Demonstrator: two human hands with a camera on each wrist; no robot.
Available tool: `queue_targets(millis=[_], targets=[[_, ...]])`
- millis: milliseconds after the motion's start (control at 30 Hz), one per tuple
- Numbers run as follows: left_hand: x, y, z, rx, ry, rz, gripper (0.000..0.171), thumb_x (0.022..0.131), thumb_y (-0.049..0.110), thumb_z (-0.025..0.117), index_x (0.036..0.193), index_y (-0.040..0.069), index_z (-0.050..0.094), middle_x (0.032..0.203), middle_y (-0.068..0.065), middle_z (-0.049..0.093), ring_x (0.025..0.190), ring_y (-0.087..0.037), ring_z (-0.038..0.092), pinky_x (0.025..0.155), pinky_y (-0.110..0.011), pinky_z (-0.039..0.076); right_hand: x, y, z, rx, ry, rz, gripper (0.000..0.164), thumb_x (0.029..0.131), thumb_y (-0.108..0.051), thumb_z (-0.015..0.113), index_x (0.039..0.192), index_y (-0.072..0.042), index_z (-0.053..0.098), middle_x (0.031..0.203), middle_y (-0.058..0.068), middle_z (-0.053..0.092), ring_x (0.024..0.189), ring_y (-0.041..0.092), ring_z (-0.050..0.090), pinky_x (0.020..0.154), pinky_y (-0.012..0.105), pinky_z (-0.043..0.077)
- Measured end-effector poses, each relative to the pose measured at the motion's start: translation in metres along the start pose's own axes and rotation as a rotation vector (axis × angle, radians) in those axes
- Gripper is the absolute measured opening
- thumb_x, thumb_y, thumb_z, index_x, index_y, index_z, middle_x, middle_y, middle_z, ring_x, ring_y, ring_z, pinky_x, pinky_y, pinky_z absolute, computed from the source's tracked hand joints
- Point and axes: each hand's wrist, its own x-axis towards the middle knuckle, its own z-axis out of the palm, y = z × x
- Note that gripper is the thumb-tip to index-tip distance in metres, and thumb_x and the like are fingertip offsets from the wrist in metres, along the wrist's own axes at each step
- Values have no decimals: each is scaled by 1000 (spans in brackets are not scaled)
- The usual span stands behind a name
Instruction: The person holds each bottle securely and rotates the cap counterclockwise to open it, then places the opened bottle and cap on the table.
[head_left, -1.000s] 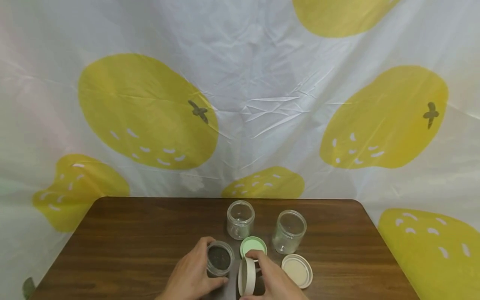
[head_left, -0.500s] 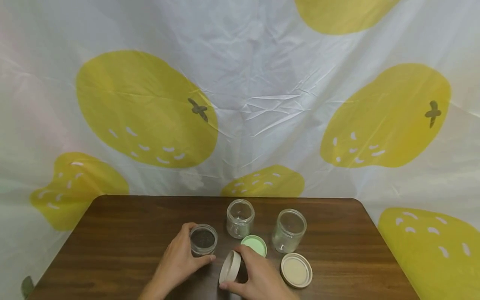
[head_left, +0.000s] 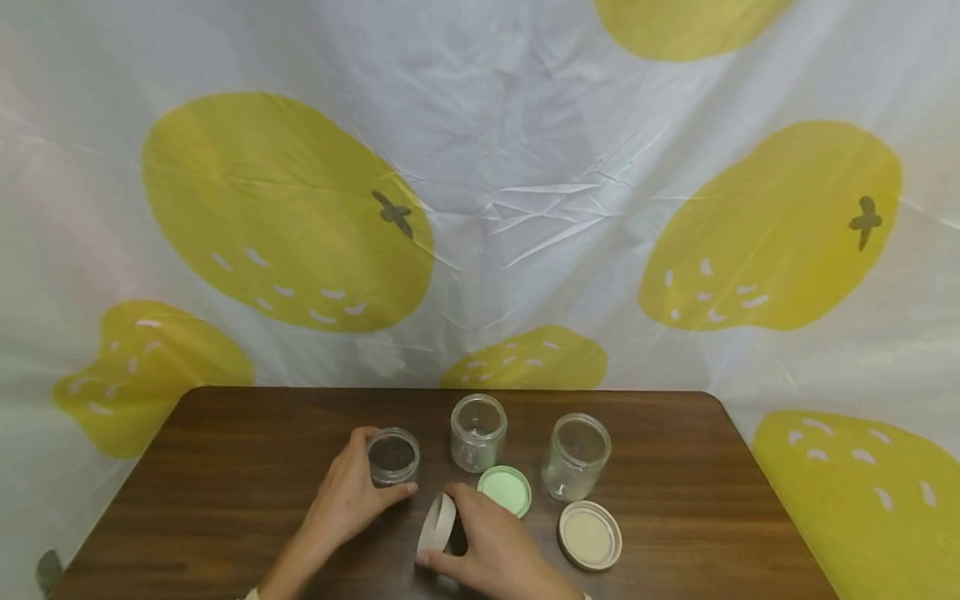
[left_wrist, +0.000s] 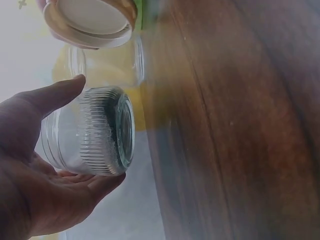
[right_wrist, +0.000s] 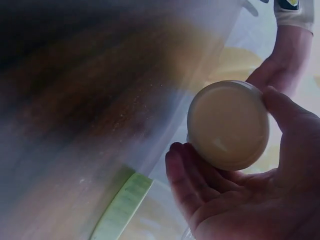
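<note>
My left hand [head_left: 343,492] grips a small clear jar [head_left: 393,456] with dark contents, thumb on the near side and fingers round the far side. Its ribbed lower wall and the dark layer at its base show in the left wrist view. To the right, my right hand [head_left: 495,537] pinches a cream lid [head_left: 437,523] by its rim, tilted on edge with its hollow side toward the jar. In the right wrist view the lid's flat outer face [right_wrist: 227,125] is turned to the camera. Jar and lid are apart.
A light green lid [head_left: 504,490] lies just beyond my right hand. Two uncovered clear jars, one at the back [head_left: 478,437] and a taller one [head_left: 576,458] to its right, stand on the wooden table [head_left: 247,475]. Another cream lid [head_left: 589,536] lies inside up, right of my hand.
My left hand has moved the jar left and farther back, away from the lid. My right hand has carried the cream lid a shorter way left. The other jars and lids have stayed put.
</note>
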Motion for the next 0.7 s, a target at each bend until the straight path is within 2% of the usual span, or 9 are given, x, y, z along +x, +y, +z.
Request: queue_targets(millis=[100,300,467,700], targets=[[3,-1,0,-6,-5,-9,94,69,40,99,139,2,47,122,-21,70,113,-35,70,93,-52,57,3,-2,1,-11,-9,-1,84,86,-72,73,142,-12,56,122,-3,71,103,10,68,79,32,58],[8,-6,0,-27,-25,-46,96,67,43,99,137,1,48,120,-20,71,111,-34,71,92,-52,58,5,-2,3,-20,-27,4,80,86,-74,71,137,-14,58,104,-7,70,88,4,63,71,28,54],[11,-9,-1,-29,-34,-60,96,68,44,99,136,0,48,120,-20,71,110,-34,71,92,-52,58,5,-1,6,-33,-40,10,81,85,-77,69,137,-15,56,100,-8,69,86,4,63,69,28,53],[15,-10,1,-38,-68,-90,97,70,42,98,139,-2,46,121,-22,70,111,-35,70,91,-52,58,3,0,6,-79,-65,18,84,76,-78,77,133,-19,57,97,-6,69,83,7,64,66,29,51]])
